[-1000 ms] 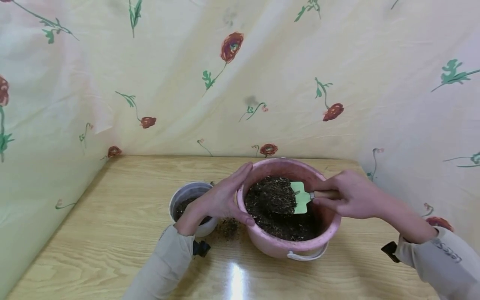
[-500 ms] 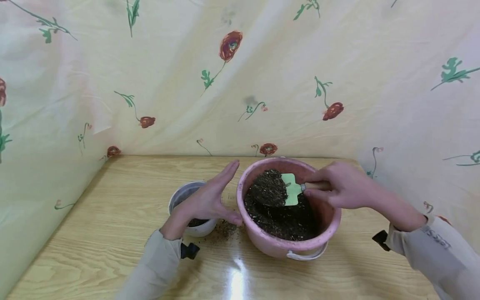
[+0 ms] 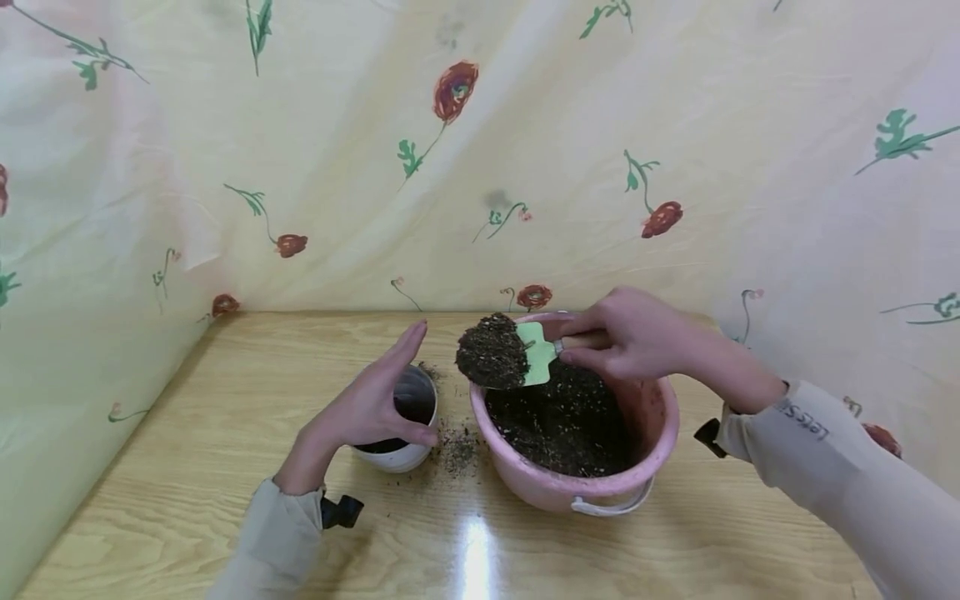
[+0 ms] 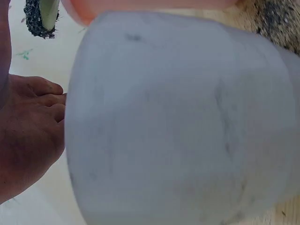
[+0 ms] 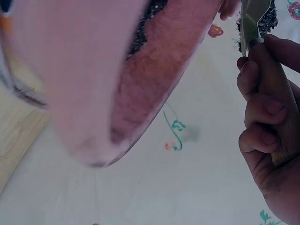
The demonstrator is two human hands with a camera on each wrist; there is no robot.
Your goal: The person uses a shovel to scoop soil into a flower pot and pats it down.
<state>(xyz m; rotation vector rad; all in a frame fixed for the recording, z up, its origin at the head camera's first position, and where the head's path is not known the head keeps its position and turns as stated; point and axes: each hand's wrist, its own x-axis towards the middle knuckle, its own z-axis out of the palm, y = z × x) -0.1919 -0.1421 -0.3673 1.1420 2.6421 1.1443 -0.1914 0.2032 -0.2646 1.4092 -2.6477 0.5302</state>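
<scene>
My right hand [image 3: 637,337] grips the wooden handle [image 5: 272,89] of a small trowel with a pale green blade [image 3: 536,354]. A heap of dark soil [image 3: 492,350] covers the blade, held above the left rim of a pink bucket [image 3: 667,442]. More soil lies inside the bucket. On the left, my left hand [image 3: 367,408] hovers over a white pot [image 3: 405,460], thumb and fingers spread apart and holding nothing. The pot has dark soil inside, partly hidden by the hand. In the left wrist view the pot's white side [image 4: 178,122] fills most of the picture.
Spilled soil [image 3: 459,450] lies on the wooden table [image 3: 187,467] between pot and bucket. The bucket's white handle [image 3: 615,505] hangs at its front. A flowered cloth [image 3: 337,167] hangs behind and along both sides of the table.
The trowel with its soil has risen and moved left, from inside the bucket to over its left rim. My left hand has let go of the bucket rim and moved left over the pot.
</scene>
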